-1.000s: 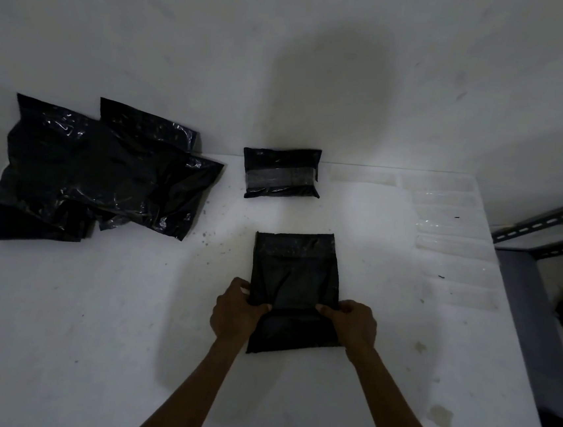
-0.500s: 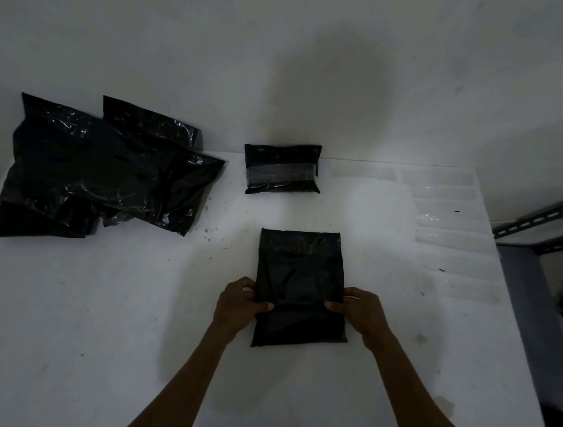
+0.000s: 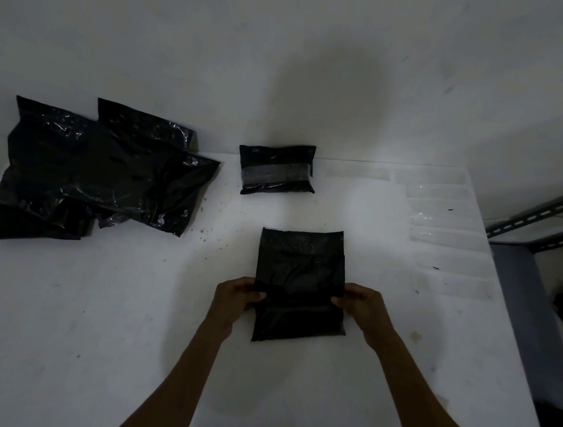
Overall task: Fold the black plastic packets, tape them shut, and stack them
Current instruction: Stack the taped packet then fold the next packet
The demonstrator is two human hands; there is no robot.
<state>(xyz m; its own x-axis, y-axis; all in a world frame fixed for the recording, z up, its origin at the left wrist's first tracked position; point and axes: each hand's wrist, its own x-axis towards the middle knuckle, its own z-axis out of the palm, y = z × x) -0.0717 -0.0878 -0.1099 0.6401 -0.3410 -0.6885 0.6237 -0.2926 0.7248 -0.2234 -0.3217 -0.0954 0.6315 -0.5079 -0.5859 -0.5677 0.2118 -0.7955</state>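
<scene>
Black packet point(image 3: 299, 277), edges pinched by left hand point(image 3: 236, 296) and right hand point(image 3: 362, 307).

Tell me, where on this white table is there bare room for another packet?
The biggest bare patch of table is front left, nearer than the pile of loose packets and left of the left hand. A smaller one lies between the taped packet and the held packet. The right side is crowded with clear tape strips beyond the right hand.
</scene>
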